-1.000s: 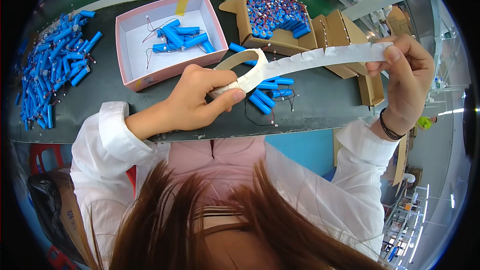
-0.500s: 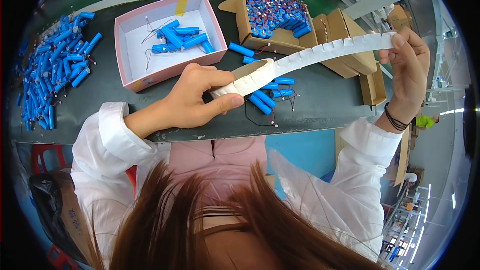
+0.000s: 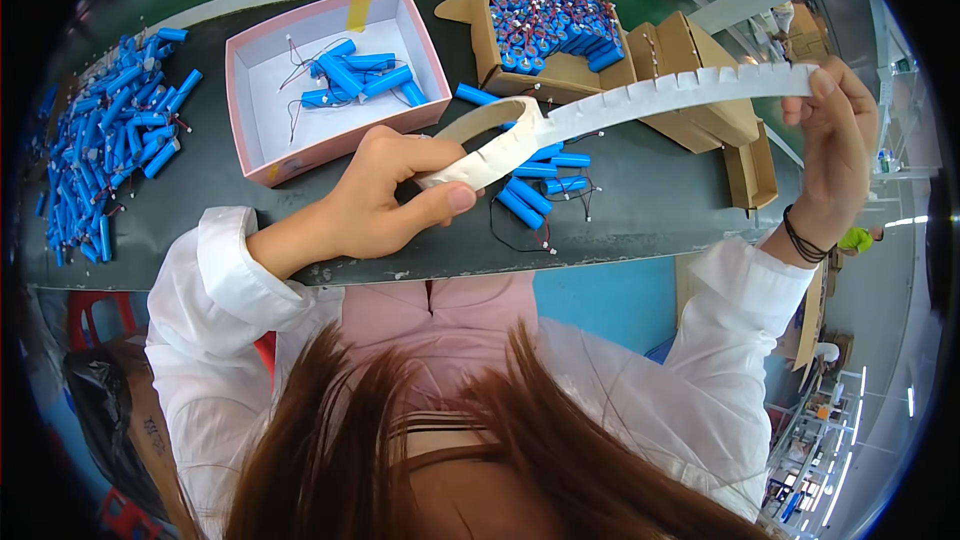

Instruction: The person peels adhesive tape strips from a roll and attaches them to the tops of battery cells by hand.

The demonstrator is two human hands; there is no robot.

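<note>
A roll of white tape (image 3: 500, 155) with small cuts along its edge sits in my left hand (image 3: 385, 190), thumb on the front and fingers through the ring. A long strip of the tape (image 3: 680, 95) runs off the roll to the right, stretched above the table. Its end is pinched between thumb and fingers of my right hand (image 3: 835, 130). Beneath the roll and strip lie several blue cylindrical battery cells (image 3: 525, 202) with thin wires and small white connectors, partly hidden by the tape.
A pink-rimmed white box (image 3: 340, 90) holds several blue cells. Behind to the right, a cardboard box (image 3: 560, 88) is packed with wired cells; folded cardboard boxes (image 3: 700, 105) stand beside it. A heap of blue cells (image 3: 115, 140) covers the left of the dark table (image 3: 400, 265).
My right hand has moved further right, drawing the strip longer. The roll's ring has tilted and shows wider, while my left hand stays nearly in place.
</note>
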